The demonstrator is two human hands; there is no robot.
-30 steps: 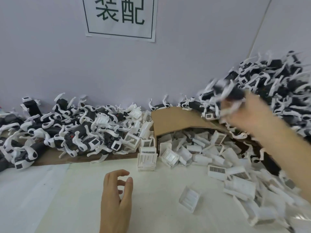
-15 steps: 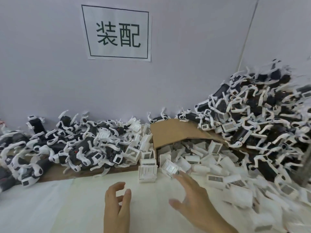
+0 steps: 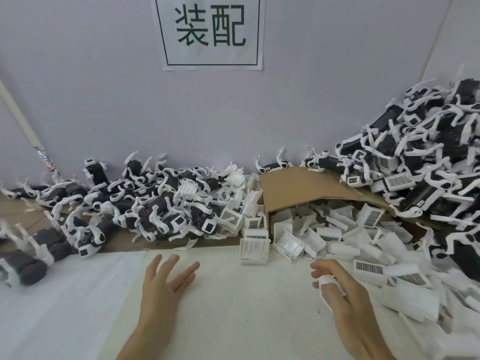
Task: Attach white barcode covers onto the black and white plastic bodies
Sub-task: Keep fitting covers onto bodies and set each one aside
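Black and white plastic bodies lie in two heaps against the wall: a low heap (image 3: 155, 211) at the left and a tall heap (image 3: 420, 162) at the right. White barcode covers (image 3: 337, 229) spill from under a cardboard flap onto the white table, some showing barcode labels. My left hand (image 3: 166, 289) hovers over the table with fingers spread and straight, holding nothing. My right hand (image 3: 345, 302) is low near the covers, fingers relaxed and empty; one fingertip has a white wrap. Two upturned covers (image 3: 254, 249) lie just beyond both hands.
A brown cardboard flap (image 3: 298, 188) arches over the covers at the back centre. A printed paper sign (image 3: 210, 32) hangs on the grey wall. The white table sheet (image 3: 233, 307) stretches between my hands; brown board (image 3: 23, 214) shows under the left heap.
My right hand came down from the tall right heap, where it was blurred around a body, to the table beside the covers. My left hand's fingers straightened and spread.
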